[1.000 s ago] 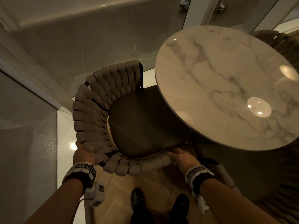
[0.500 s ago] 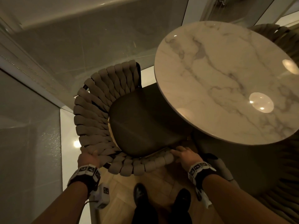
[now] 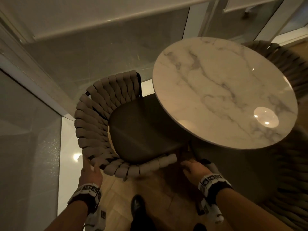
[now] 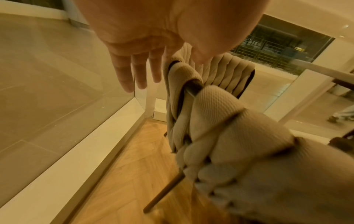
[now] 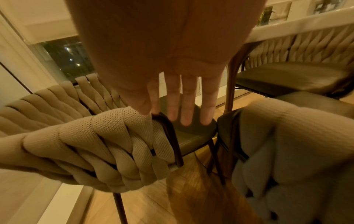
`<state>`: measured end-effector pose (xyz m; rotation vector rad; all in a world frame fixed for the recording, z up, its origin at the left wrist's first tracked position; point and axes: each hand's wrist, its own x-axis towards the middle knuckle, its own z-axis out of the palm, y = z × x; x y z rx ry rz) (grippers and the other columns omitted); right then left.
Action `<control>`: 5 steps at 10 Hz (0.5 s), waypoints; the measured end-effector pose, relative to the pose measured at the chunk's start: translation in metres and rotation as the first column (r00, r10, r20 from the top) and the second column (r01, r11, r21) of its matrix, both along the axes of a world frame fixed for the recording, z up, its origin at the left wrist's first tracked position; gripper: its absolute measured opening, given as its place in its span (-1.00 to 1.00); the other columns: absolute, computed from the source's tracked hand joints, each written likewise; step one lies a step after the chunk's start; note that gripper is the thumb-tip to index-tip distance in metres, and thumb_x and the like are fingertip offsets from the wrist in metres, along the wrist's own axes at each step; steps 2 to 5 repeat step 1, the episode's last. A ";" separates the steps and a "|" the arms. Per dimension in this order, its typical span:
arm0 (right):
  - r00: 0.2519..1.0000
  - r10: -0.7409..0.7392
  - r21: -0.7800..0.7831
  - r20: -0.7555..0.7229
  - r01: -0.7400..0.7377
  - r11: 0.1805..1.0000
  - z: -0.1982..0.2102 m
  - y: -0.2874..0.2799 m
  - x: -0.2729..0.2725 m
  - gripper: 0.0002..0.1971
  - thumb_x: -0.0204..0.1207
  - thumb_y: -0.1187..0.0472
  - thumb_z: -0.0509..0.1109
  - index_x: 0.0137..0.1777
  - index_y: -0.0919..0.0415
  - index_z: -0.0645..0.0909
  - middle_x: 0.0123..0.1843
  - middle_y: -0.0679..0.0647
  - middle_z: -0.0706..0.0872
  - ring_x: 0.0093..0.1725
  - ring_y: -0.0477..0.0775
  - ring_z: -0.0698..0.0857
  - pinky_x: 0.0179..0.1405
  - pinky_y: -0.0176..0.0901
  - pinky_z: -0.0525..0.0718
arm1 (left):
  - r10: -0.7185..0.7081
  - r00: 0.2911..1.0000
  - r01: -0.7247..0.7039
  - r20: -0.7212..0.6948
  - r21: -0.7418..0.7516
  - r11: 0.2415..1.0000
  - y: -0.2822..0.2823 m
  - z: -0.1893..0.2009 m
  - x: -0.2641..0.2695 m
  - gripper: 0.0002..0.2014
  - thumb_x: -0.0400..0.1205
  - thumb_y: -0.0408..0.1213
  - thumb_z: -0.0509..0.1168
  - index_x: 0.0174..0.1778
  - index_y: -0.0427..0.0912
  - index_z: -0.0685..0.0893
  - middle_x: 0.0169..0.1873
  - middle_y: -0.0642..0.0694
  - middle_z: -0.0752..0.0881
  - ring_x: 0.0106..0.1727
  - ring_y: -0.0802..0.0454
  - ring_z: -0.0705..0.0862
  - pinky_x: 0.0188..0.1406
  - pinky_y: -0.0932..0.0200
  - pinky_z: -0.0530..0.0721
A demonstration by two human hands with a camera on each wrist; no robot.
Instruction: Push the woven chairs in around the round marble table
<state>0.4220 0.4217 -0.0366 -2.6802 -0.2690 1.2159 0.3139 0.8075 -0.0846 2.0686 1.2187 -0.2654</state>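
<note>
Woven chair (image 3: 106,124) sits left of the round marble table (image 3: 225,92), dark seat (image 3: 143,130) partly tucked under the table edge, its curved woven back wrapping the side away from the table and the near side.

Left hand (image 3: 90,172) is at the near-left curve of the chair back, on the side away from the table. Fingers (image 4: 132,72) straight and slightly spread, running along the outside of the weave; thumb on the chair's inner side, so the back rim sits between thumb and fingers. Not curled round it. Head view shows fingertips touching the weave; in the left wrist view the contact is hard to judge.

Right hand (image 3: 194,170) is just beside the near end of the chair back, the end closest to the table. Fingers (image 5: 188,106) straight and a little apart, holding nothing. In the right wrist view the fingertips sit over the end post and the seat corner; whether they touch the post, cannot tell. In the head view the hand looks just clear of the weave's end.

Second woven chair (image 5: 287,144) is right next to the first, under the near side of the table; third chair (image 3: 286,64) on the far side of the table. Wooden floor (image 3: 153,194) below, dark shoes (image 3: 137,205) near the chair. Glass panels (image 3: 25,147) left of the chair.
</note>
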 end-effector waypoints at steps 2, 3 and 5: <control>0.992 0.044 -0.019 -0.117 -0.046 0.999 0.002 -0.040 -0.033 -0.67 0.62 -0.01 0.16 0.34 -0.15 0.54 0.40 -0.02 0.58 0.29 0.02 0.61 0.40 -0.10 0.53 | -0.112 0.991 0.108 -0.073 -0.058 0.992 -0.031 -0.010 -0.041 -0.44 0.73 0.00 0.00 0.67 -0.06 0.18 0.60 -0.31 0.35 0.54 -0.36 0.41 0.58 -0.21 0.32; 0.992 0.044 -0.019 -0.117 -0.046 0.999 0.002 -0.040 -0.033 -0.67 0.62 -0.01 0.16 0.34 -0.15 0.54 0.40 -0.02 0.58 0.29 0.02 0.61 0.40 -0.10 0.53 | -0.112 0.991 0.108 -0.073 -0.058 0.992 -0.031 -0.010 -0.041 -0.44 0.73 0.00 0.00 0.67 -0.06 0.18 0.60 -0.31 0.35 0.54 -0.36 0.41 0.58 -0.21 0.32; 0.992 0.044 -0.019 -0.117 -0.046 0.999 0.002 -0.040 -0.033 -0.67 0.62 -0.01 0.16 0.34 -0.15 0.54 0.40 -0.02 0.58 0.29 0.02 0.61 0.40 -0.10 0.53 | -0.112 0.991 0.108 -0.073 -0.058 0.992 -0.031 -0.010 -0.041 -0.44 0.73 0.00 0.00 0.67 -0.06 0.18 0.60 -0.31 0.35 0.54 -0.36 0.41 0.58 -0.21 0.32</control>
